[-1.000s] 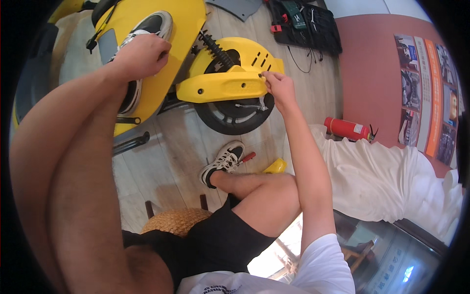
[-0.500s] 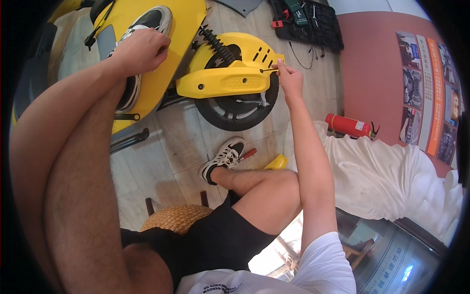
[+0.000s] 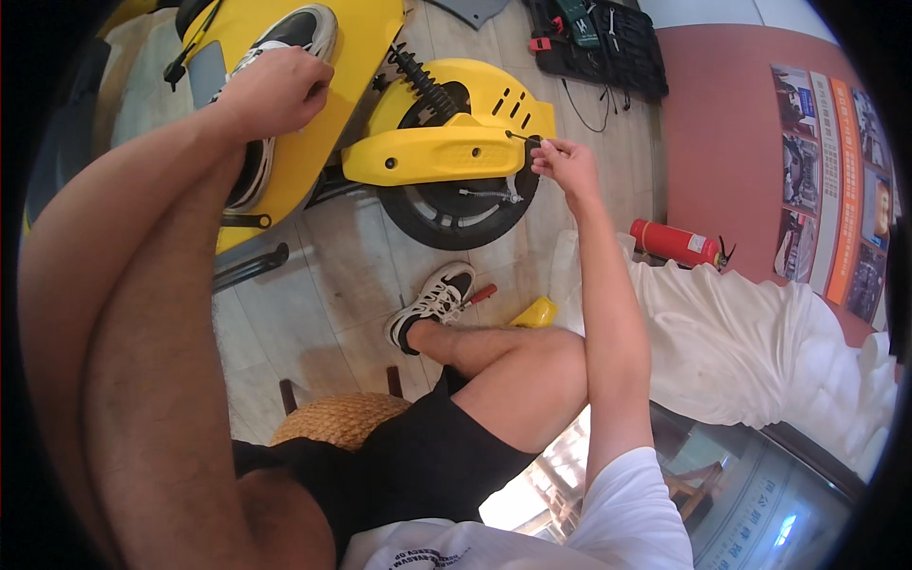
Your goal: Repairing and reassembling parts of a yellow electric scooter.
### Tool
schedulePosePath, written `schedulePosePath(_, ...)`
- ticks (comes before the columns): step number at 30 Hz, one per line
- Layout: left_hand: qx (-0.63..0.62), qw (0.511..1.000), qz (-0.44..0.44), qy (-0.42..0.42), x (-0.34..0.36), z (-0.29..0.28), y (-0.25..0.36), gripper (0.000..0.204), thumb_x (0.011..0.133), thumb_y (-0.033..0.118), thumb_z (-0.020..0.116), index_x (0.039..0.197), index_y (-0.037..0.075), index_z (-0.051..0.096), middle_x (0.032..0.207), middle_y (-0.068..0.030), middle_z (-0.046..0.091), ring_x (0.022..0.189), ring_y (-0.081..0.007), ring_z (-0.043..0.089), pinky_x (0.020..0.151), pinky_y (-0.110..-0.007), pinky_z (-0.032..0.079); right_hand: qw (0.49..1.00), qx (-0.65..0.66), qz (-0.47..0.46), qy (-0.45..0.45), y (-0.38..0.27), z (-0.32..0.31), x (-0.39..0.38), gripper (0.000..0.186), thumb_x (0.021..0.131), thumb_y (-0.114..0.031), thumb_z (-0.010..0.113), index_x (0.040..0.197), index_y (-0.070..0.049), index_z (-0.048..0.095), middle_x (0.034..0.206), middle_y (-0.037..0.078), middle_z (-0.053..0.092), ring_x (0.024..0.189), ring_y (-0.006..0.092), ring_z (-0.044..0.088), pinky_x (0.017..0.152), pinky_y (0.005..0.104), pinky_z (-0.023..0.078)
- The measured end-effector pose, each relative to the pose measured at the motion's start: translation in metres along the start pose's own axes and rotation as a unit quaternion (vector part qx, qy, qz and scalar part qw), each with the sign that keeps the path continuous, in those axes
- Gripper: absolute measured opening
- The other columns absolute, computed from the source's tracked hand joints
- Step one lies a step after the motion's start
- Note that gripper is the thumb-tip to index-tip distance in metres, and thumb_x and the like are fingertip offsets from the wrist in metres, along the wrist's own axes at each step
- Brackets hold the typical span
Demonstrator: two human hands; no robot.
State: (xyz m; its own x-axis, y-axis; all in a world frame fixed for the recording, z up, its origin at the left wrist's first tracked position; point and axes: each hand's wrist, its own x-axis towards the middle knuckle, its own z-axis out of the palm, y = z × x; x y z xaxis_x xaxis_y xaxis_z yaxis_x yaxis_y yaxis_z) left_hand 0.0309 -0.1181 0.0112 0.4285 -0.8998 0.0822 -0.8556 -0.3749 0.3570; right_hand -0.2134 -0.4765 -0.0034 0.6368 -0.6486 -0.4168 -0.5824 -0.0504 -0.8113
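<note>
My right hand (image 3: 567, 169) pinches a thin dark hex key (image 3: 528, 140) between thumb and fingers. The key's tip meets a fastener at the right end of the yellow side cover (image 3: 427, 160) on the vehicle's wheel arm. Two more dark fastener holes show along that cover. Behind it are the wheel's black tyre (image 3: 456, 237) and the yellow fender (image 3: 475, 84). My left hand (image 3: 280, 93) is closed in a loose fist above my shoe (image 3: 312, 33), which stands on the yellow body panel (image 3: 366, 47); nothing shows in its fingers.
A black tool case (image 3: 598, 62) with a green power tool lies open at the back right. Beside my other shoe (image 3: 442, 294) lie a red-handled tool (image 3: 483, 294) and a yellow part (image 3: 537, 313). A fire extinguisher (image 3: 674, 243) and white cloth (image 3: 722, 332) are at right; a woven stool (image 3: 337, 418) is below.
My right hand has shifted slightly down and to the right, and its fingers have changed position. The hex key now slants down toward the hand. My left hand stays nearly still.
</note>
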Motion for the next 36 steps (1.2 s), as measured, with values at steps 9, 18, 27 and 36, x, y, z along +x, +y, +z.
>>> schedulePosePath(9,0.013,1.000,-0.002,-0.010,-0.001,0.002,-0.003,0.014,0.082,0.012,0.059,0.081,-0.001,0.064,0.080,-0.0208,0.065,0.082,-0.0394,0.063,0.075,-0.047,0.050,0.877,-0.460,-0.122,0.066,-0.026,0.021,-0.019,0.036,0.087,-0.033,0.063,0.082,0.001,0.072,0.074,0.024,0.065,0.077,0.0419,0.065,0.070,0.0468,0.051)
schedulePosePath(18,0.002,1.000,0.002,-0.006,0.001,0.000,0.002,0.015,0.083,0.013,0.059,0.079,-0.002,0.061,0.077,-0.0206,0.064,0.079,-0.0394,0.063,0.073,-0.047,0.049,0.992,-0.113,-0.002,0.058,-0.017,0.017,0.018,0.025,0.092,-0.018,0.065,0.104,0.003,0.069,0.089,0.013,0.072,0.061,0.0156,0.059,0.057,0.0304,0.050)
schedulePosePath(27,-0.004,1.000,0.006,-0.006,-0.001,0.000,0.001,0.015,0.083,0.013,0.059,0.079,-0.002,0.061,0.076,-0.0204,0.063,0.078,-0.0395,0.062,0.073,-0.047,0.049,0.964,0.215,0.147,-0.062,-0.029,0.018,0.015,0.030,0.102,-0.024,0.057,0.108,0.005,0.065,0.094,0.009,0.067,0.059,0.0071,0.045,0.051,0.0198,0.041)
schedulePosePath(36,-0.005,1.000,0.000,0.011,0.003,0.002,0.004,0.017,0.082,0.014,0.057,0.075,-0.001,0.063,0.075,-0.0208,0.063,0.080,-0.0391,0.063,0.075,-0.047,0.051,0.951,-0.201,-0.158,0.175,0.001,0.014,0.023,0.038,0.097,-0.031,0.059,0.102,0.005,0.071,0.072,0.015,0.072,0.066,0.0234,0.071,0.069,0.0348,0.052)
